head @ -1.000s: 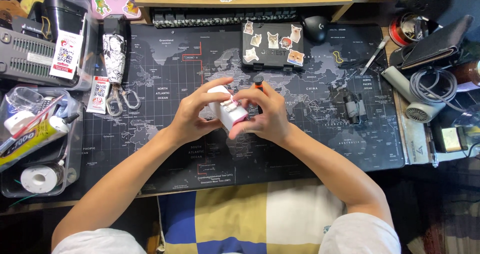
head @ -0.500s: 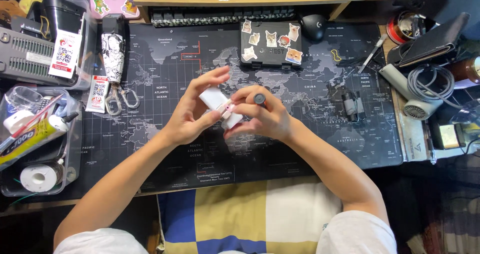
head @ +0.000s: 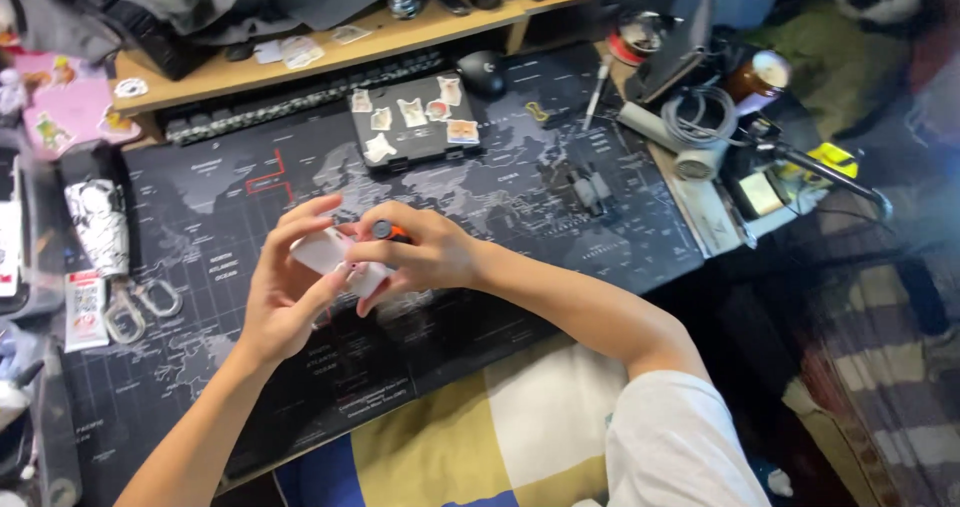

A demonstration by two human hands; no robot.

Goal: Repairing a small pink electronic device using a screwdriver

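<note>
White case [head: 325, 252]: one, gripped by both hands — left [head: 285, 292], right [head: 420, 252]; one black-orange tool [head: 388, 231].

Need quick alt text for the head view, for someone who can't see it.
Both hands hold a small white box above a dark map-print desk mat: left hand from below, right hand from above, also holding a small dark and orange tool. A black case with stickers lies behind, and cables to the right.
</note>
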